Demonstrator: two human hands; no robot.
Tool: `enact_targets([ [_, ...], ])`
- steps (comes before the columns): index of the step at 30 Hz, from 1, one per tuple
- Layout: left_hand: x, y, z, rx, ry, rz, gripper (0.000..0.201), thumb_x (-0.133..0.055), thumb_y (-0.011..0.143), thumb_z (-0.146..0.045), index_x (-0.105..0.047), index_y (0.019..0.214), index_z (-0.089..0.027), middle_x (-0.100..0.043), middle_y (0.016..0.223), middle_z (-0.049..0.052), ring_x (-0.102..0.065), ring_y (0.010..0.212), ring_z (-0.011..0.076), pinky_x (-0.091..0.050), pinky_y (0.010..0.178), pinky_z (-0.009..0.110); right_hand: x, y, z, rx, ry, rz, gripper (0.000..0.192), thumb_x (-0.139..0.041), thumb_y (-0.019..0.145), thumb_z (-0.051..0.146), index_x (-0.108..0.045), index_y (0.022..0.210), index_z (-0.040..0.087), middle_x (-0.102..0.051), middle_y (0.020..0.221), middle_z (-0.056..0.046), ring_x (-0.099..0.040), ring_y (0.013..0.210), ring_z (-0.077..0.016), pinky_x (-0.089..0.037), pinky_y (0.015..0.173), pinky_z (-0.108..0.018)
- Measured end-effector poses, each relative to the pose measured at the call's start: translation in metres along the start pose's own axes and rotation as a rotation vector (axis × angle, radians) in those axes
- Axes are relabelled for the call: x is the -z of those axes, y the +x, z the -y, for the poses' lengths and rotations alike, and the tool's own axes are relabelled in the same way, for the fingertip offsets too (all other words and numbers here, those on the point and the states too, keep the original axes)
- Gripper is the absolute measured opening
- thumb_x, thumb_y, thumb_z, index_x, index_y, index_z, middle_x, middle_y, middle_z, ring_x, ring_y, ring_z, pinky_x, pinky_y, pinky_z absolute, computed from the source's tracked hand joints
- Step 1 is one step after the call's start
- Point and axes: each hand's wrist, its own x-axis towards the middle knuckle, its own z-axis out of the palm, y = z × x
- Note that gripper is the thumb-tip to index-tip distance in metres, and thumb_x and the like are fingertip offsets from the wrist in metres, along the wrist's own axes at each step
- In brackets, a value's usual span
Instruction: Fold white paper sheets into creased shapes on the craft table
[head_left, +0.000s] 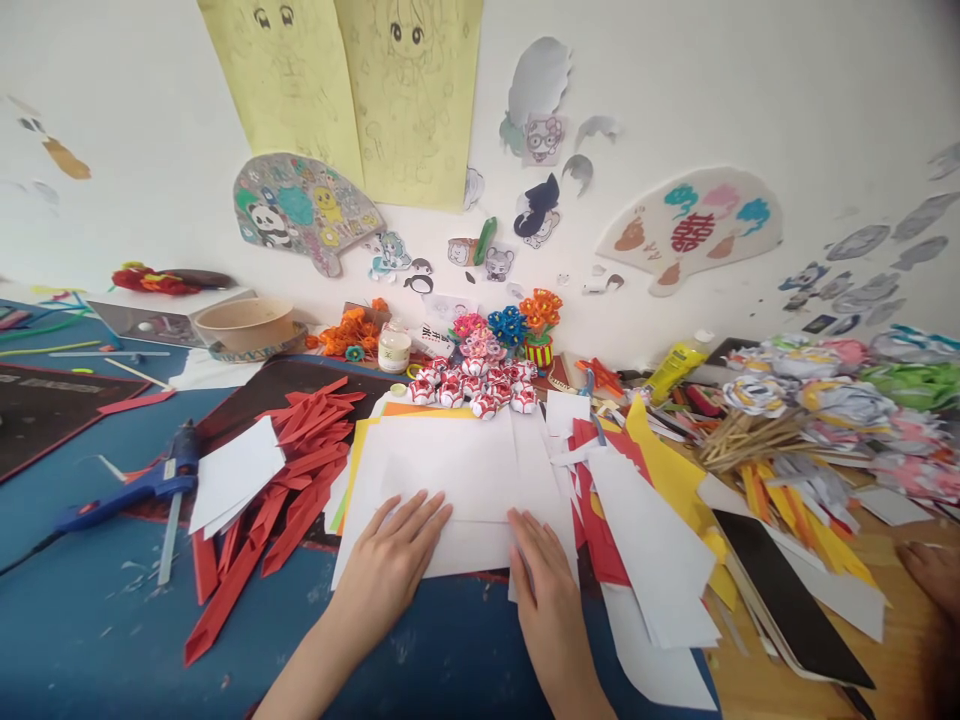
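Note:
A white sheet of paper [450,455] lies on top of a stack of white and coloured sheets in front of me. Flat on its near left edge rests my left hand [399,548], fingers stretched out together. At the near right side of the sheet, my right hand [541,570] lies with its fingers extended, touching the paper. Neither hand grasps anything. Just beyond the stack sits a cluster of small red-and-white folded paper pieces [480,385]. Folded red paper strips [300,470] lie in a pile to the left, partly under several small white sheets [236,475].
A blue glue gun [161,480] lies at left, near a round beige bowl [247,328]. At right are cut white paper [652,545], a black phone [787,595], yellow paper [660,480] and paper flowers [840,400]. Another person's hand [932,578] shows at the right edge.

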Motion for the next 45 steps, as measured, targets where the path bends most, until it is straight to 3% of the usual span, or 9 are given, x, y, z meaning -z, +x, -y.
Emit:
enact_targets([
  [5, -0.001, 0.0, 0.001, -0.006, 0.002, 0.013, 0.046, -0.038, 0.096, -0.021, -0.041, 0.142, -0.026, -0.048, 0.142, 0.003, -0.046, 0.129, 0.0219, -0.033, 0.108, 0.041, 0.004, 0.0, 0.0, -0.132, 0.1, -0.033, 0.041, -0.033, 0.098, 0.032, -0.056, 0.129, 0.02, -0.057, 0.132, -0.008, -0.05, 0.126, -0.0263, -0.05, 0.098, -0.045],
  [9, -0.002, 0.0, 0.0, -0.007, -0.003, -0.009, 0.045, -0.038, 0.096, -0.021, -0.042, 0.141, -0.026, -0.049, 0.141, 0.005, -0.046, 0.129, 0.0214, -0.032, 0.108, 0.04, 0.007, 0.003, 0.004, -0.25, 0.215, -0.083, 0.041, -0.032, 0.098, 0.036, -0.057, 0.125, 0.017, -0.066, 0.12, -0.01, -0.06, 0.114, -0.0242, -0.054, 0.091, -0.038],
  [15, -0.001, 0.0, 0.0, 0.003, 0.001, -0.006, 0.045, -0.038, 0.096, -0.022, -0.042, 0.141, -0.026, -0.05, 0.14, 0.005, -0.048, 0.128, 0.0217, -0.034, 0.107, 0.04, 0.005, 0.005, 0.007, -0.298, 0.202, -0.127, 0.041, -0.033, 0.098, 0.037, -0.054, 0.125, 0.014, -0.07, 0.111, -0.013, -0.065, 0.105, -0.0243, -0.057, 0.083, -0.034],
  [18, 0.0, 0.0, 0.0, 0.0, 0.006, -0.01, 0.045, -0.038, 0.096, -0.021, -0.042, 0.14, -0.026, -0.05, 0.14, 0.004, -0.048, 0.127, 0.0219, -0.035, 0.107, 0.041, -0.001, 0.004, 0.008, -0.218, 0.063, -0.182, 0.039, -0.034, 0.098, 0.033, -0.053, 0.128, 0.014, -0.065, 0.119, -0.014, -0.059, 0.115, -0.0276, -0.052, 0.093, -0.044],
  [20, 0.0, 0.0, -0.001, -0.008, 0.016, 0.001, 0.045, -0.038, 0.096, -0.02, -0.043, 0.14, -0.026, -0.05, 0.141, 0.004, -0.048, 0.127, 0.0226, -0.035, 0.106, 0.042, -0.006, 0.003, 0.01, -0.083, -0.046, -0.18, 0.038, -0.036, 0.098, 0.027, -0.051, 0.131, 0.014, -0.059, 0.129, -0.013, -0.05, 0.125, -0.0291, -0.043, 0.103, -0.051],
  [23, 0.001, 0.0, -0.001, -0.016, 0.026, 0.027, 0.045, -0.039, 0.095, -0.02, -0.043, 0.14, -0.026, -0.049, 0.142, 0.005, -0.048, 0.127, 0.0238, -0.035, 0.106, 0.043, -0.014, 0.005, 0.019, 0.152, -0.119, -0.013, 0.042, -0.035, 0.096, 0.015, -0.049, 0.135, 0.017, -0.05, 0.139, -0.01, -0.042, 0.132, -0.0273, -0.04, 0.107, -0.05],
  [25, 0.002, 0.0, 0.0, -0.019, 0.019, 0.032, 0.046, -0.04, 0.095, -0.02, -0.043, 0.14, -0.025, -0.048, 0.142, 0.005, -0.048, 0.127, 0.0241, -0.036, 0.105, 0.043, -0.019, 0.009, 0.027, 0.221, -0.136, 0.098, 0.047, -0.033, 0.094, 0.009, -0.046, 0.138, 0.019, -0.048, 0.141, -0.01, -0.042, 0.132, -0.0264, -0.043, 0.106, -0.047],
  [36, 0.014, -0.009, 0.018, 0.02, -0.037, 0.049, 0.044, -0.037, 0.097, -0.023, -0.04, 0.141, -0.028, -0.049, 0.141, 0.001, -0.046, 0.13, 0.0171, -0.036, 0.107, 0.036, -0.023, 0.022, 0.046, 0.157, -0.22, 0.138, 0.043, -0.04, 0.093, 0.014, -0.055, 0.132, 0.025, -0.056, 0.129, -0.012, -0.052, 0.121, -0.0296, -0.049, 0.098, -0.049],
  [45, 0.022, -0.037, 0.031, 0.176, 0.128, 0.018, 0.043, -0.044, 0.095, -0.028, -0.046, 0.138, -0.031, -0.052, 0.137, -0.001, -0.047, 0.128, 0.0276, -0.037, 0.101, 0.043, -0.025, 0.021, 0.046, 0.166, -0.203, 0.089, 0.04, -0.039, 0.095, 0.018, -0.057, 0.129, 0.027, -0.058, 0.127, -0.01, -0.054, 0.119, -0.028, -0.051, 0.096, -0.045],
])
